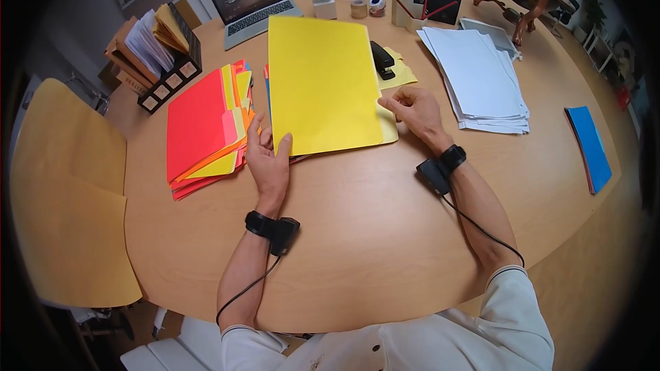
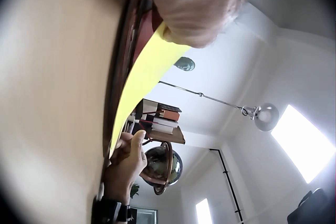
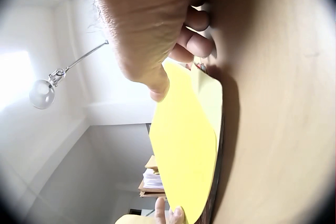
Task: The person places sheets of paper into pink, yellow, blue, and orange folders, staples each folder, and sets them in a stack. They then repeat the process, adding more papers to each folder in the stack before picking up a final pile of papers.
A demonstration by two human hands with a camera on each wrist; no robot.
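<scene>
A bright yellow folder (image 1: 326,86) lies tilted over other folders at the desk's middle. My left hand (image 1: 268,165) grips its lower left corner, thumb on top and fingers beneath. At its right edge my right hand (image 1: 418,113) pinches the folder, fingers curled; in the right wrist view the thumb of my right hand (image 3: 152,40) rests on the yellow sheet (image 3: 184,140), with a paler layer beneath. In the left wrist view the folder (image 2: 142,82) rises off a dark reddish stack.
Red, orange and yellow folders (image 1: 199,124) are piled at left, white papers (image 1: 478,79) at right. A black stapler (image 1: 382,60), laptop (image 1: 251,0), file holder (image 1: 172,82) and pen holder (image 1: 436,5) stand behind. A blue folder (image 1: 590,148) lies at the far right edge.
</scene>
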